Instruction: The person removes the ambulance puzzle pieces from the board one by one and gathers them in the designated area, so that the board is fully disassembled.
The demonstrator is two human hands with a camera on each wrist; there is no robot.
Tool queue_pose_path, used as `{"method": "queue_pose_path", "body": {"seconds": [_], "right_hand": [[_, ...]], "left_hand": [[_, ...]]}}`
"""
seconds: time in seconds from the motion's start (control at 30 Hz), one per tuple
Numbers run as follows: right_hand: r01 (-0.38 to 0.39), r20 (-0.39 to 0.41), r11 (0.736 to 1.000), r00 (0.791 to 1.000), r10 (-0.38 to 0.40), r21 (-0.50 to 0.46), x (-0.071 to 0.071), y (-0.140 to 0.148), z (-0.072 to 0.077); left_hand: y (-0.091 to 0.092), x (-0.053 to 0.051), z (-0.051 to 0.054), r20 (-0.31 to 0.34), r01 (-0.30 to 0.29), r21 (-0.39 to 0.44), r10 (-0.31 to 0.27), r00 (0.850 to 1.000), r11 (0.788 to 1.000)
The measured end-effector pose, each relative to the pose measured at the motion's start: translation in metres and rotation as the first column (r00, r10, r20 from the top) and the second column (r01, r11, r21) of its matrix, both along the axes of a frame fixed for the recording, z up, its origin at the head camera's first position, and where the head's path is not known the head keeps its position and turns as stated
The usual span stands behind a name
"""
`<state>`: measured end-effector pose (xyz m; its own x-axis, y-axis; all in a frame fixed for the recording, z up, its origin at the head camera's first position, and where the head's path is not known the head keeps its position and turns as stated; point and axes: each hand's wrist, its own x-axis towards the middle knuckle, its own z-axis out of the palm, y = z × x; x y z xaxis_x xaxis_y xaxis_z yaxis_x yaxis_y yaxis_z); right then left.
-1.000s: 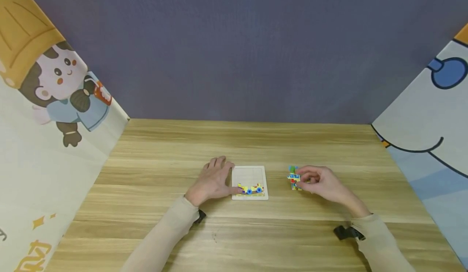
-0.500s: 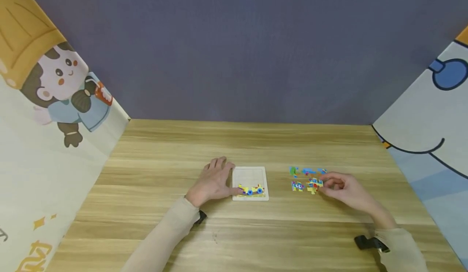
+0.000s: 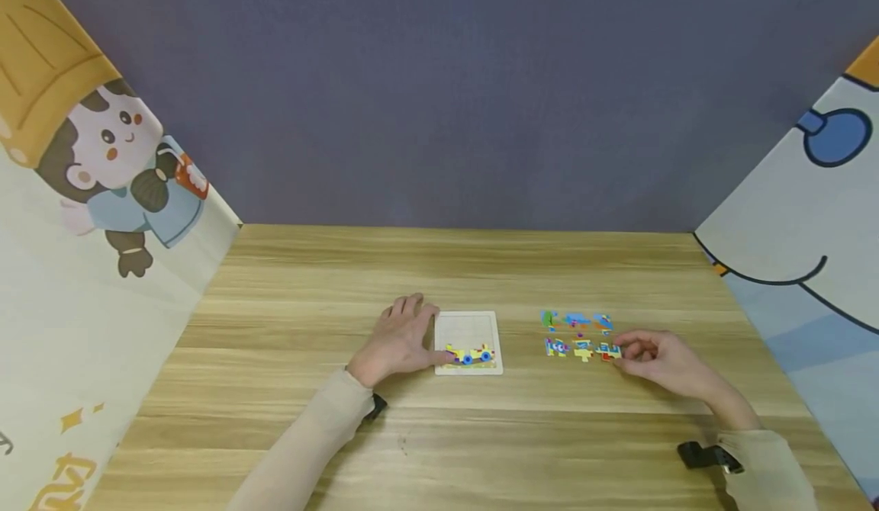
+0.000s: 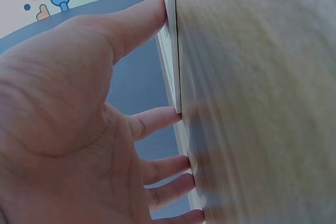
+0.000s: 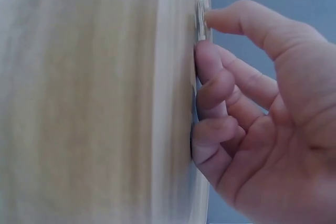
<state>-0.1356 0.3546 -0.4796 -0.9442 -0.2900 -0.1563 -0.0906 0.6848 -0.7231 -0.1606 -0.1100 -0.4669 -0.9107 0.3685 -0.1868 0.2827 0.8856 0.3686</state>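
Observation:
My left hand (image 3: pixel 394 343) lies spread at the left side of a white puzzle board (image 3: pixel 467 328). Its thumb rests on the lower left part of the board, and the index fingertip touches the upper left corner, as the left wrist view also shows. Joined pieces with a yellow car picture (image 3: pixel 474 354) fill the board's lower part. My right hand (image 3: pixel 662 362) pinches a red, blue and yellow puzzle piece (image 3: pixel 608 351) between thumb and index finger, low at the table. In the right wrist view the other fingers curl beside the tabletop.
Several loose puzzle pieces (image 3: pixel 577 319) lie in two rows right of the board, including a piece with a green tree (image 3: pixel 548 319) and a yellow piece (image 3: pixel 582 351). A dark panel (image 3: pixel 467 114) stands behind the wooden table (image 3: pixel 412 435); printed panels flank it.
My right hand has moved right, carrying the red, blue and yellow puzzle piece from the left end of the loose pieces to the lower row's right end. The left hand stays put.

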Motion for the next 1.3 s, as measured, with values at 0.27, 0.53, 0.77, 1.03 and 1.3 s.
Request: {"method": "queue_pose_path", "body": {"seconds": [0.27, 0.53, 0.77, 1.03, 1.3], "right_hand": [[-0.012, 0.012, 1.000, 1.000, 0.011, 0.018, -0.0030, 0.0048, -0.0044], [-0.002, 0.033, 0.999, 0.999, 0.000, 0.048, -0.0039, 0.0059, 0.0005], [0.009, 0.035, 0.999, 0.999, -0.011, 0.046, -0.0064, 0.0037, 0.0039], [0.000, 0.053, 0.999, 0.999, -0.002, 0.037, -0.0071, 0.0045, 0.0015], [-0.008, 0.063, 1.000, 0.998, 0.007, 0.014, -0.0081, 0.0027, 0.0041]], "left_hand": [[0.0011, 0.0006, -0.0005, 0.000, 0.005, -0.001, -0.005, 1.000, 1.000], [0.0014, 0.0009, 0.0010, -0.010, 0.007, 0.025, -0.007, 1.000, 1.000], [0.0003, -0.0031, -0.0013, 0.003, 0.010, 0.020, -0.010, 1.000, 1.000], [-0.0007, -0.0007, 0.0001, -0.007, 0.005, 0.008, -0.005, 1.000, 1.000], [-0.0008, -0.0004, -0.0007, -0.009, 0.008, 0.012, -0.008, 1.000, 1.000]]}}
